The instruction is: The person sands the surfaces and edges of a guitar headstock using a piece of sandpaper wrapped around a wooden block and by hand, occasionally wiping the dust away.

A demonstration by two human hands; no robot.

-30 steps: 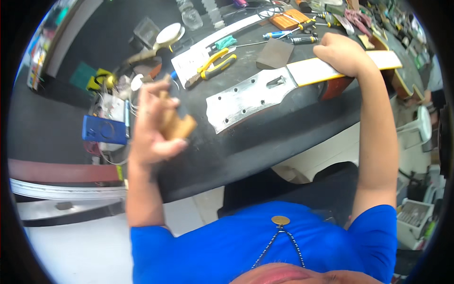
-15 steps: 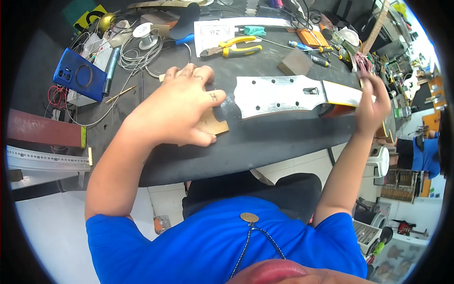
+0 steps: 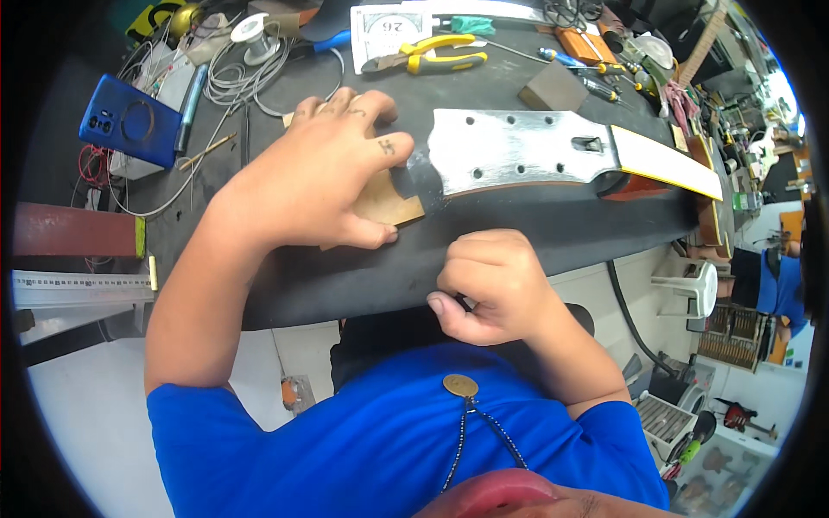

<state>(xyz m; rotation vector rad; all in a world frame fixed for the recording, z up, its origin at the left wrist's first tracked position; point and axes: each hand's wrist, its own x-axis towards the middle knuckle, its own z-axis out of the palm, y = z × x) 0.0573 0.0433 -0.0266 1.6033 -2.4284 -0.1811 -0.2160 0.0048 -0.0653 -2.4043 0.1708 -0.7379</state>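
My left hand (image 3: 324, 173) is spread over a notched piece of pale wood (image 3: 389, 205) on the dark bench. Its fingers curl over the far side and its thumb grips the near edge; much of the wood is hidden under the palm. To its right lies a guitar neck (image 3: 518, 154), its silvery headstock pierced by several dark holes, with a pale, yellow-edged fretboard (image 3: 665, 161). In front of the bench's near edge, my right hand (image 3: 492, 285) is closed in a loose fist. Its palm is turned away, so anything inside is hidden.
Yellow-handled pliers (image 3: 427, 56) lie beyond my left hand, beside a printed slip of paper (image 3: 380, 34). A grey-brown block (image 3: 553, 88) sits behind the headstock. A blue phone (image 3: 129, 121) and coiled cable (image 3: 246, 82) occupy the left; screwdrivers (image 3: 596, 86) crowd the far right.
My right hand has left the fretboard end of the guitar neck, come left and toward me, and curled up. My left hand stays on the wood. The view has shifted slightly.
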